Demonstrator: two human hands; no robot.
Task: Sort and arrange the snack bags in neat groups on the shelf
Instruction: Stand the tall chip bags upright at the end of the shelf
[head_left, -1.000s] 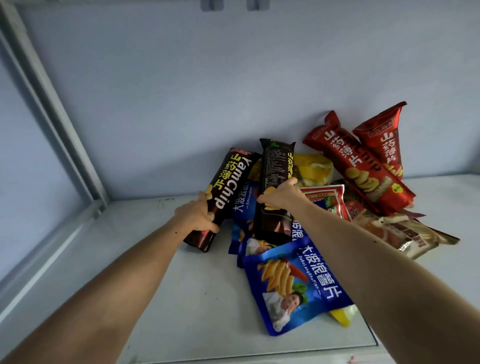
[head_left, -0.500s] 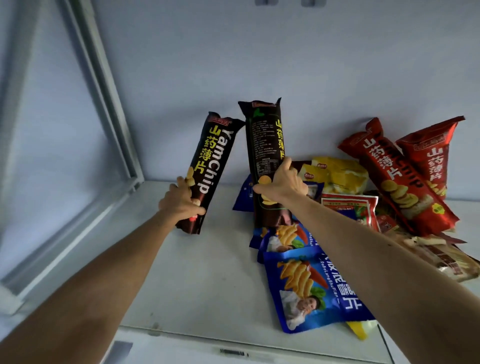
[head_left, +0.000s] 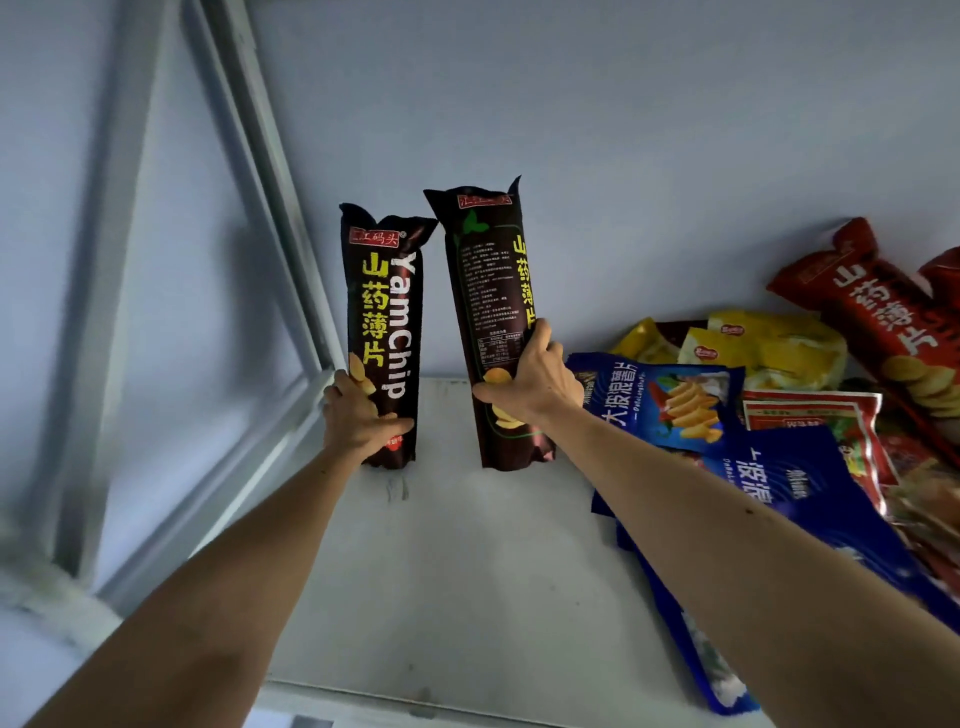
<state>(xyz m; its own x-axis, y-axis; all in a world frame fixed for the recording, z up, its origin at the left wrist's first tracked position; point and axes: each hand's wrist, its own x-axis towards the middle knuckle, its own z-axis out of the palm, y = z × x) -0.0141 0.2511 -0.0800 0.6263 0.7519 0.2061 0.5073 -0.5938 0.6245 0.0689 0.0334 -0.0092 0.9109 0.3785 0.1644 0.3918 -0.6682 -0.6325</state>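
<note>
A: Hands first: the left hand (head_left: 363, 415) grips one dark chip bag (head_left: 383, 332) low down, fingers wrapped round it; the right hand (head_left: 530, 382) grips a second dark bag (head_left: 491, 291) likewise, both upright on the shelf (head_left: 467, 571).

B: Progress?

A: Early, I'd judge. Two dark bags stand paired; everything right of the right hand is one heap.

B: Count?

A: Two blue bags (head_left: 660, 400), at least two yellow (head_left: 769, 348), two red (head_left: 872, 312) beyond, others unclear.

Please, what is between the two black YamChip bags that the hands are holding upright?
Nothing. In the head view, only bare shelf and back wall show between the left black bag and the right black bag; they stand apart.
</note>
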